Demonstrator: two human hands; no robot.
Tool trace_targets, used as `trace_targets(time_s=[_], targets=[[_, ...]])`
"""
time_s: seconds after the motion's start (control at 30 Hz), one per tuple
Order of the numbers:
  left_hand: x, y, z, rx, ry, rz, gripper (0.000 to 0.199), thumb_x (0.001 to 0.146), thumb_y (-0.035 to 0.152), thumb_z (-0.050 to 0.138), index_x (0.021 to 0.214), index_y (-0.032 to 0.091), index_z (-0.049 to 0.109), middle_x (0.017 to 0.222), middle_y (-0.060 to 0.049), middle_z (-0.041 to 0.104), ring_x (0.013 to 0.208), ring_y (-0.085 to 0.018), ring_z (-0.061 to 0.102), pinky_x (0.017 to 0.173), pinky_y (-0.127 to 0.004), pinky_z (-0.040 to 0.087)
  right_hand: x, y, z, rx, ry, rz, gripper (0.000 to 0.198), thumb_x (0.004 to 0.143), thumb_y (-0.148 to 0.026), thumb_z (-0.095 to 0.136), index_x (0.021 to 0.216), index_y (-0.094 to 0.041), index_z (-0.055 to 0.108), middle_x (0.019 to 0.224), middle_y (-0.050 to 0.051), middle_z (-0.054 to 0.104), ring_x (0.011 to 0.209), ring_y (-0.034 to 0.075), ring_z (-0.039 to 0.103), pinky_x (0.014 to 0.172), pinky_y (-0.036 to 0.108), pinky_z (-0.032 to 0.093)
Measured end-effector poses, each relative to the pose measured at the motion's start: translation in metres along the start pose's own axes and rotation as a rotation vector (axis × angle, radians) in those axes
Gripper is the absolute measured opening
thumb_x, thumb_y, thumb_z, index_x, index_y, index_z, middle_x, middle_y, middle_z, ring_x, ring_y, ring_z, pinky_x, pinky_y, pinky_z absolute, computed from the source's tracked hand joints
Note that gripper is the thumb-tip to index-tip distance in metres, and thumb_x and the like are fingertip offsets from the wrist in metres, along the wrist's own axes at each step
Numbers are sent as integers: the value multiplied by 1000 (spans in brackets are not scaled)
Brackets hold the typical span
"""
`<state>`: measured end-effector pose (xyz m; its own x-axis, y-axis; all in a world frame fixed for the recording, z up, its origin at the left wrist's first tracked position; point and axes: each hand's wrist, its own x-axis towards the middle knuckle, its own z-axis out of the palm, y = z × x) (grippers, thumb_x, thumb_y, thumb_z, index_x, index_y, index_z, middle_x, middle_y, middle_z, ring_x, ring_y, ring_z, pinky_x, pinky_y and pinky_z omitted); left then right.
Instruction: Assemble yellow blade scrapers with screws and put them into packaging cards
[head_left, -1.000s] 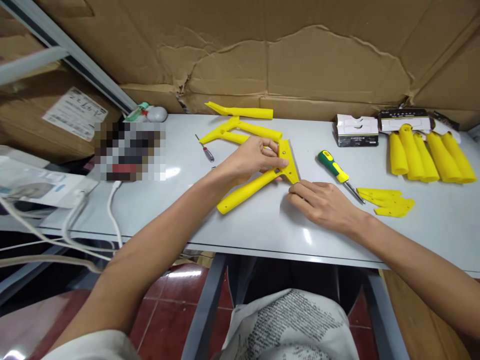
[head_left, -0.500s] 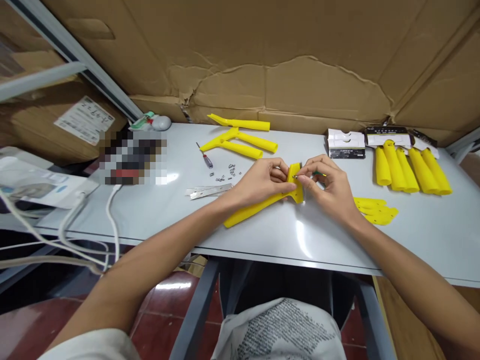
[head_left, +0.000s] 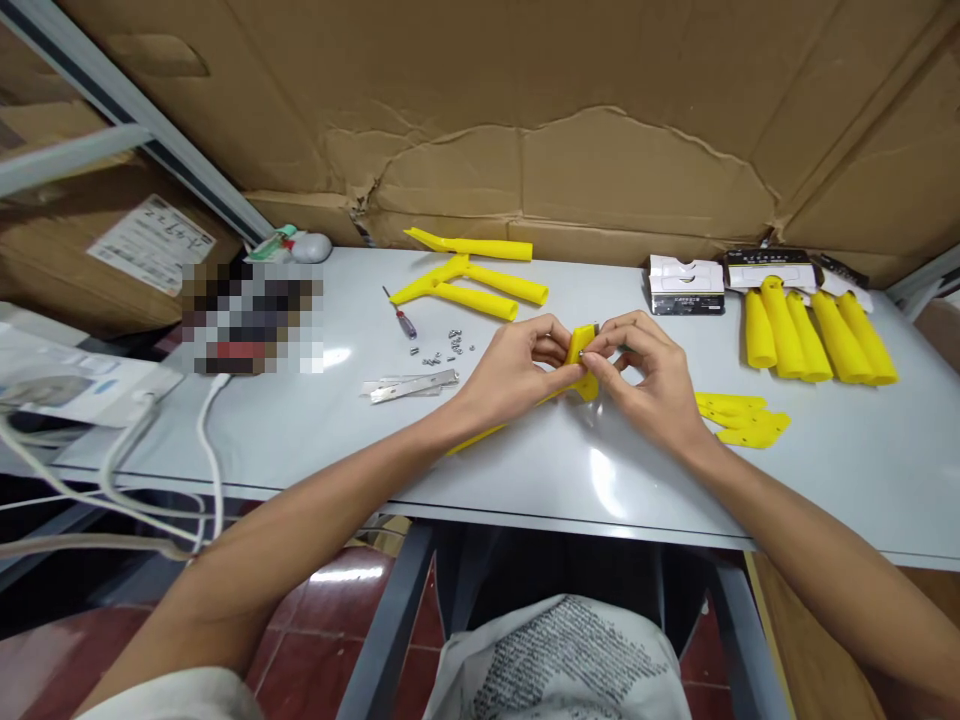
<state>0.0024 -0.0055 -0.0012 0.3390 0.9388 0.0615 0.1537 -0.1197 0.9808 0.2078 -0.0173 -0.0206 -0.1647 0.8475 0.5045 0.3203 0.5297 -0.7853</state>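
My left hand point(head_left: 517, 365) is closed around the head end of a yellow plastic scraper point(head_left: 582, 345), its handle slanting down to the left under my wrist. A dark metal blade edge shows at the head's far right. My right hand point(head_left: 637, 370) has thumb and forefinger pinched at the face of the head, on a tiny metal screw point(head_left: 581, 353) largely covered by the fingertips. Left of my left hand lie loose screws and nuts point(head_left: 453, 345), flat metal blades point(head_left: 415, 386) and a small screwdriver point(head_left: 406, 324).
Yellow scraper handles point(head_left: 480, 300) lie at the back of the white table point(head_left: 300, 440). Flat yellow plates point(head_left: 754, 425) sit right of my right hand. Several yellow scrapers point(head_left: 787, 335) with black-and-white card sleeves point(head_left: 686, 285) are at the back right. White cables point(head_left: 214, 450) hang at the left.
The scraper's head has tilted, so less of its face and handle shows. My right fingertips have come closer onto the screw. The whole view has shifted slightly.
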Motion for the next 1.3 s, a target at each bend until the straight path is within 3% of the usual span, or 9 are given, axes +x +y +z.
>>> trace_targets(time_s=[0.4,0.67,0.83,0.97,1.07,1.3], targets=[[0,2,0,36,9,75,22,82,27,87,90,18,68,88,1,75,82,-13,75,76,-24,59,2,-1,0,67,-5,43,31,96,-52,87,96,-24,74,102,4,73,88,16,67,69,29,57],[-2,-1,-2,69,7,69,27,87,33,89,93,19,68,89,-1,77,84,-15,77,72,-24,60,0,2,1,206,35,131,47,84,-46,100,111,-27,66,104,-1,71,88,13,67,65,25,54],[2,-3,-9,39,-38,171,37,89,45,94,94,20,68,91,0,77,84,-13,76,74,-23,59,2,2,-3,245,32,190,57,82,-45,102,125,-30,68,97,-2,73,90,15,72,66,26,56],[9,-3,-20,29,-137,198,44,90,54,95,98,22,66,90,0,78,84,-15,76,70,-24,60,5,1,-7,198,-20,222,41,84,-54,99,104,-25,79,95,2,77,90,18,75,62,28,55],[11,-4,-24,11,-158,174,49,90,61,93,100,24,62,89,0,78,82,-17,76,73,-28,65,7,0,-11,164,-77,215,41,84,-59,98,99,-24,83,92,2,79,84,17,74,64,30,58],[10,-5,-18,-10,-180,158,55,91,70,89,101,26,56,89,0,76,76,-17,74,57,-26,62,8,-5,-11,202,-2,233,45,74,-61,104,85,-22,83,79,1,77,60,13,65,54,30,59]])
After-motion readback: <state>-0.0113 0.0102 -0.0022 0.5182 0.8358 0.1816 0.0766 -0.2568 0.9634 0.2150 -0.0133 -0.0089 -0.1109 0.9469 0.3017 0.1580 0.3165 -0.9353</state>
